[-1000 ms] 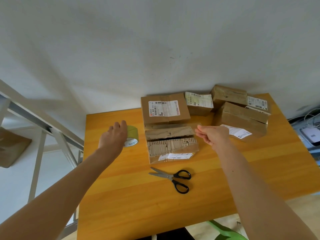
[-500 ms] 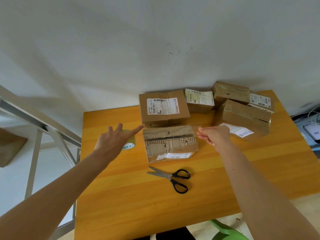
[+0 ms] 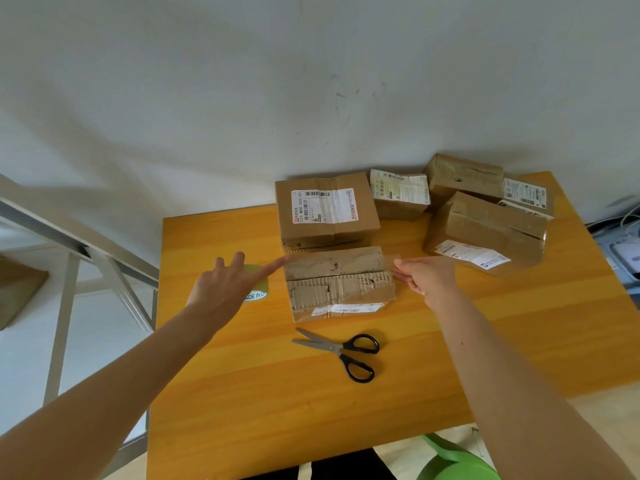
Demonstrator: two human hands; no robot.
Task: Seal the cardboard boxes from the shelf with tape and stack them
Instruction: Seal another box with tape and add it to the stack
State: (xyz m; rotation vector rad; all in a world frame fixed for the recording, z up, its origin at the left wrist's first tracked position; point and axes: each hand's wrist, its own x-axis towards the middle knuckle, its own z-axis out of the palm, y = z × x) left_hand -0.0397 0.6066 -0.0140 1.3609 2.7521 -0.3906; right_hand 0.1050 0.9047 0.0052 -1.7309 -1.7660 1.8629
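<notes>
I see the left hand (image 3: 221,289), fingers spread, index touching the torn box (image 3: 341,282) mid-frame; right hand (image 3: 427,277) fingers pinch clear tape (image 3: 393,259).

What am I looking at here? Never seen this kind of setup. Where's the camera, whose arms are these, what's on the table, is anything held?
There is no machine here. A person wears one wide-angle camera on the head, looking forward and down, so the two bare arms are their own. This is the only view.

On the wooden table a torn cardboard box lies in the middle, with several more boxes behind it and to its right. A roll of tape sits to its left, partly hidden by the hand, and black-handled scissors lie in front.

The left hand is open, its forefinger stretched to the box's far left corner. The right hand pinches what looks like the end of a clear tape strip at the box's right edge. The strip is hard to make out.
</notes>
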